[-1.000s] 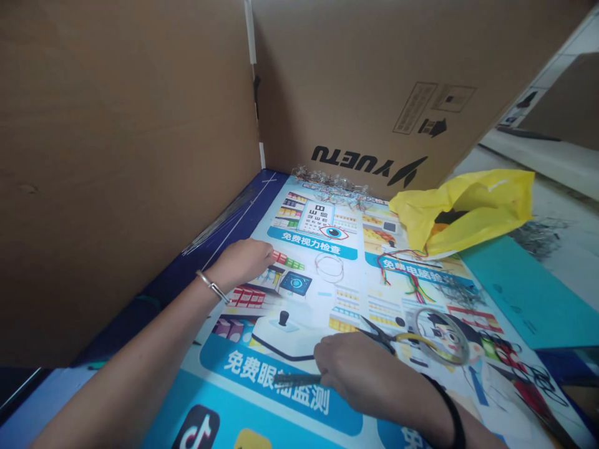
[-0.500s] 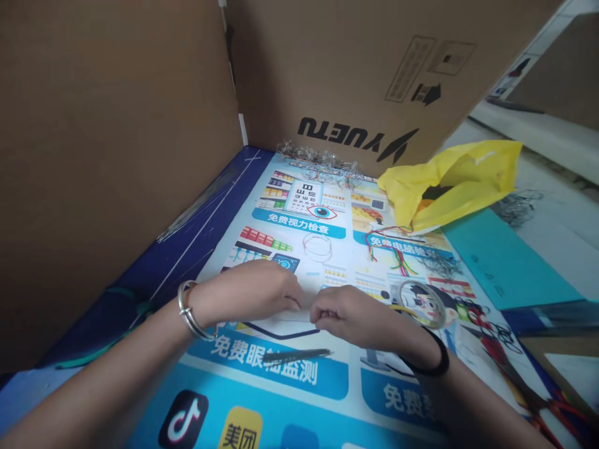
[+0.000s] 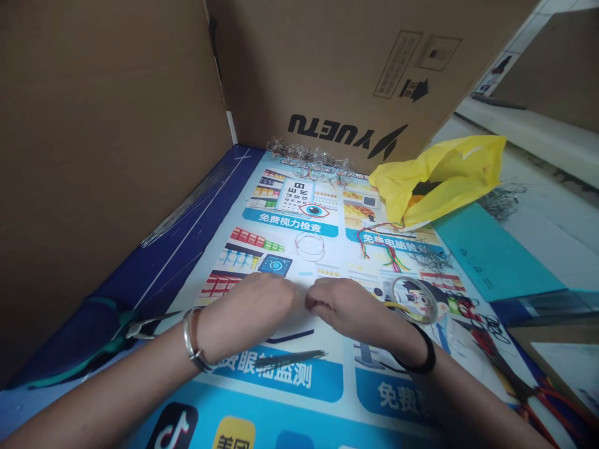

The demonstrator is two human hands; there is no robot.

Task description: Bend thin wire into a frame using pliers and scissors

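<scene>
My left hand (image 3: 248,312) and my right hand (image 3: 346,308) meet fingertip to fingertip over the printed poster (image 3: 290,249) that covers the table. Both have their fingers curled into a pinch; what they pinch is too small to make out. A silver bangle sits on my left wrist, a black band on my right. A thin dark metal rod (image 3: 290,358) lies on the poster just below my hands. A small wire ring (image 3: 309,245) lies beyond them.
Tall cardboard walls (image 3: 107,137) stand at the left and back. A yellow bag (image 3: 440,178) lies at the back right, coloured wires (image 3: 388,249) beside it. Green-handled pliers (image 3: 126,327) rest at the left, a magnifying lens (image 3: 414,299) and red-handled tools (image 3: 538,399) at the right.
My left hand came back from the far left and my right hand rose from the rod; they now meet in a pinch. The view has shifted left, bringing the pliers in.
</scene>
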